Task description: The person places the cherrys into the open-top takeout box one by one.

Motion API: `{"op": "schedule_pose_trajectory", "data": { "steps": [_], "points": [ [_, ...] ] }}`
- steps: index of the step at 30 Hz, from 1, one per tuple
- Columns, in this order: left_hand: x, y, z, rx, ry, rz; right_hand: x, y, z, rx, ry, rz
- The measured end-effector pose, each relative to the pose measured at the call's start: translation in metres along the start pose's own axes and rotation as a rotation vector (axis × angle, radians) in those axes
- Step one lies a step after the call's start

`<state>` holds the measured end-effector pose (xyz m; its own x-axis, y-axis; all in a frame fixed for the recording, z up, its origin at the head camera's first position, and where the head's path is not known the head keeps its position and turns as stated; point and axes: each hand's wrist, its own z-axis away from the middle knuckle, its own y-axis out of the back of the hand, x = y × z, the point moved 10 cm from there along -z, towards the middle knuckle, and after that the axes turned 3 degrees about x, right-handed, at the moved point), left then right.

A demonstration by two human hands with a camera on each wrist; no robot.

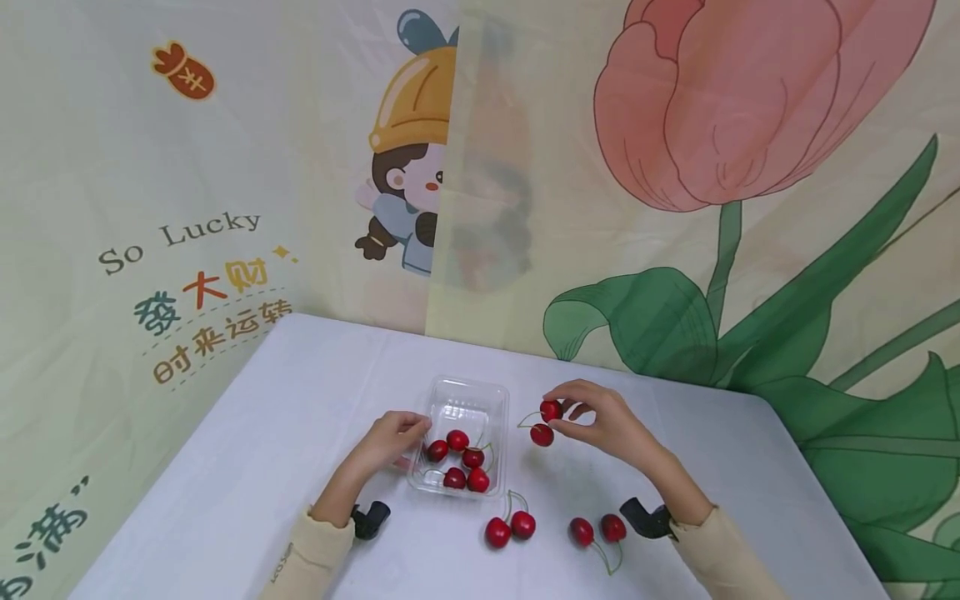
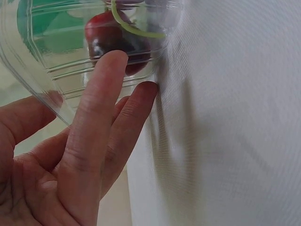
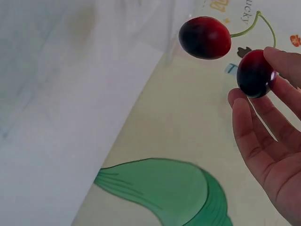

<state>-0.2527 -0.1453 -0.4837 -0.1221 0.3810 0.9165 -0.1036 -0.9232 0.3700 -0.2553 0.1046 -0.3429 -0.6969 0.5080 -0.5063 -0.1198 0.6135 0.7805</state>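
My left hand (image 1: 392,437) holds the left side of a clear plastic container (image 1: 501,417). In the left wrist view, fingertips (image 2: 113,63) touch the outside of its wall, and a dark red cherry (image 2: 106,35) shows through the plastic. Several red cherries (image 1: 457,440) lie inside, mostly toward the near end. Right of the container, my right hand (image 1: 603,421) pinches one cherry (image 3: 254,75) between thumb and fingers, above the table. A second cherry (image 3: 204,37) hangs from the same forked green stem (image 3: 258,19), outside the fingers.
On the white table (image 1: 300,400), a joined pair of cherries (image 1: 497,532) lies near the container's front right corner. Another pair (image 1: 581,532) lies farther right, below the right forearm. Behind the table hangs a printed cloth (image 1: 510,317).
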Motion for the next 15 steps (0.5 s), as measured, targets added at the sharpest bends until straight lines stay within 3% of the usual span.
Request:
{"op": "schedule_pose_trajectory", "data": {
  "steps": [7, 15],
  "points": [
    [0.001, 0.001, 0.000, -0.003, -0.007, 0.002, -0.029, -0.013, -0.022, -0.062, 0.055, -0.041],
    [0.000, 0.003, -0.001, 0.011, 0.005, -0.001, -0.051, -0.046, -0.039, -0.136, 0.089, -0.105]
  ]
}}
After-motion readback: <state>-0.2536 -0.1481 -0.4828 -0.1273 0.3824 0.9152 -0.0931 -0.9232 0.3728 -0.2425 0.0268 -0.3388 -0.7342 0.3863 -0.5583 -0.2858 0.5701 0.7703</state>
